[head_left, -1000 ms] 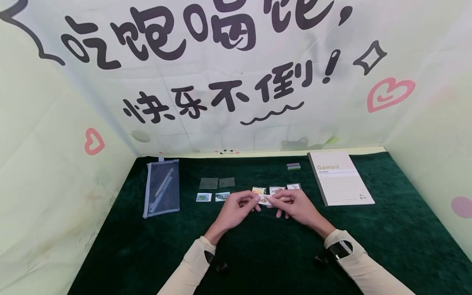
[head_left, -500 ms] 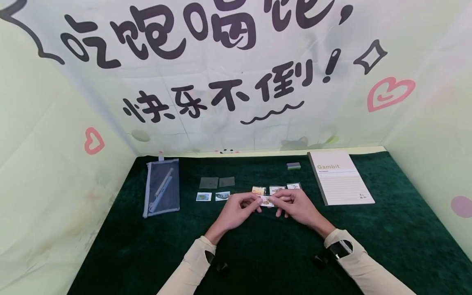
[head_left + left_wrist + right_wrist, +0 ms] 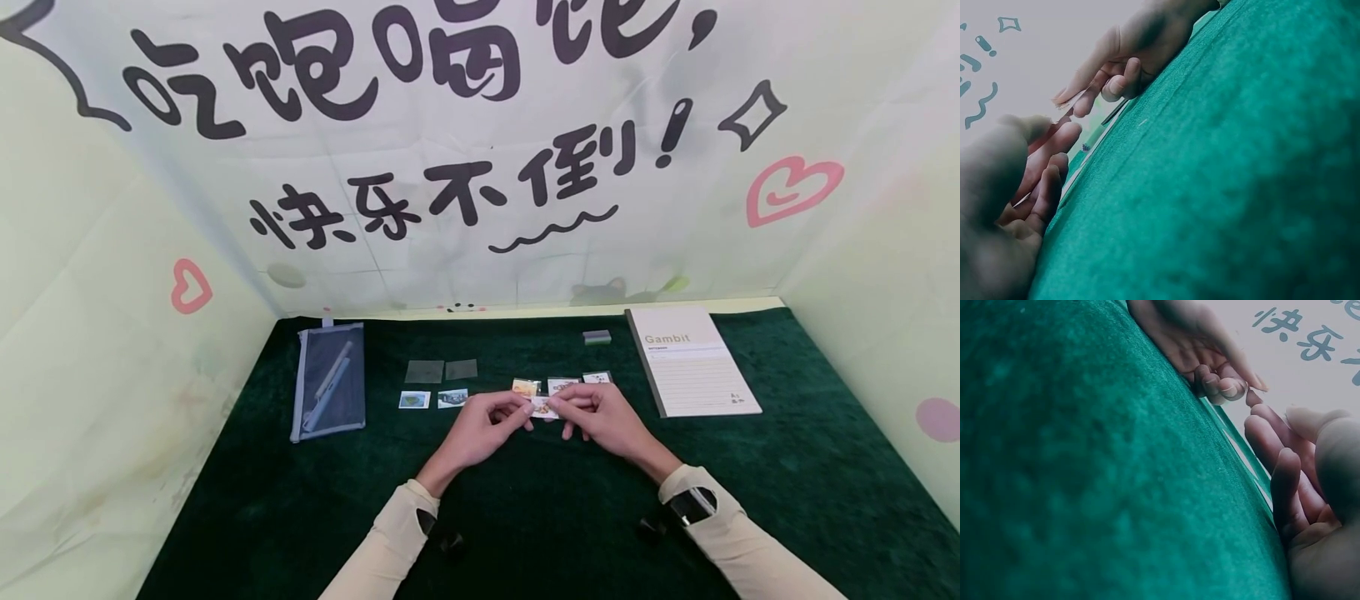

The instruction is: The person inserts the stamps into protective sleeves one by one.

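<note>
A small white card with a coloured picture [image 3: 544, 407] is held up between both hands over the dark green cloth. My left hand [image 3: 480, 427] pinches its left edge between thumb and fingers. The right hand [image 3: 609, 421] pinches the right edge the same way. In the left wrist view the card [image 3: 1071, 100] shows as a thin pale edge near the right thumb. Just behind the hands lie an orange-yellow card [image 3: 527, 387], another picture card [image 3: 561, 387] and a black-and-white one [image 3: 597, 378], partly hidden by the fingers.
Left of the hands lie two blue-toned picture cards [image 3: 414, 400] and two grey translucent pieces [image 3: 425, 372]. A mesh zip pouch [image 3: 330, 417] with pens lies far left. A small striped block [image 3: 597, 337] and a notebook [image 3: 697, 375] lie at the back right.
The card has shifted slightly to the right and changed its tilt a little between the fingers. Both arms have stayed almost still.
</note>
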Available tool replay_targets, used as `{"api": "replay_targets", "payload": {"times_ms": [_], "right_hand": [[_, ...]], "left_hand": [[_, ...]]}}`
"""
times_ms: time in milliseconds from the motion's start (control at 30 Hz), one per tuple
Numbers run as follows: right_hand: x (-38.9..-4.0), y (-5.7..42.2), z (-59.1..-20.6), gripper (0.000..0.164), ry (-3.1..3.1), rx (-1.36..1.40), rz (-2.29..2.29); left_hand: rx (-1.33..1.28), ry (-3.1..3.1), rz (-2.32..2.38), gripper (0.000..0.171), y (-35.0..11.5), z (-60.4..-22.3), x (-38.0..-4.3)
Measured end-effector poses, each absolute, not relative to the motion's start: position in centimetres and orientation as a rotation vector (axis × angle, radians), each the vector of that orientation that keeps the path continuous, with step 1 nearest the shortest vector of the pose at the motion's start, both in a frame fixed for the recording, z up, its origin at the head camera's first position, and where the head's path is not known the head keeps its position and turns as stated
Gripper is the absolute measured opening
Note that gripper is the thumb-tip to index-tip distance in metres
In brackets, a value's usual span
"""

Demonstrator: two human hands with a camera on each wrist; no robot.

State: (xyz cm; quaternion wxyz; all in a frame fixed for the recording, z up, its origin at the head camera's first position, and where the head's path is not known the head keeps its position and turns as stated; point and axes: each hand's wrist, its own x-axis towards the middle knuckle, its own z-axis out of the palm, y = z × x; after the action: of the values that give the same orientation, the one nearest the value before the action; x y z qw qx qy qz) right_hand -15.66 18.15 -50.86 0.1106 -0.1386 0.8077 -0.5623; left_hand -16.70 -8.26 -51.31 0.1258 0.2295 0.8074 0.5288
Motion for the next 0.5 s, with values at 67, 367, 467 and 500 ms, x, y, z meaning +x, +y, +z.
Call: {"api": "replay_targets", "payload": {"times_ms": [67,367,467,500], "right_hand": [[-15.64,18.17,-50.85,0.027,2.369,-0.403,-1.646],[-15.7,18.12,-50.77,0.028,2.375,-0.379,-1.62],[-15.67,18.16,-50.74,0.027,2.371,-0.388,-1.631],[-15.65,18.18,-50.73,0.027,2.369,-0.392,-1.636]], "left_hand": [[0.673,2.358,1.527,0.021,-8.25,-51.24,-16.65],[0.673,2.343,1.516,0.021,-8.16,-51.32,-16.74],[0.67,2.332,1.519,0.022,-8.13,-51.3,-16.71],[0.668,2.329,1.519,0.021,-8.12,-51.32,-16.71]]}}
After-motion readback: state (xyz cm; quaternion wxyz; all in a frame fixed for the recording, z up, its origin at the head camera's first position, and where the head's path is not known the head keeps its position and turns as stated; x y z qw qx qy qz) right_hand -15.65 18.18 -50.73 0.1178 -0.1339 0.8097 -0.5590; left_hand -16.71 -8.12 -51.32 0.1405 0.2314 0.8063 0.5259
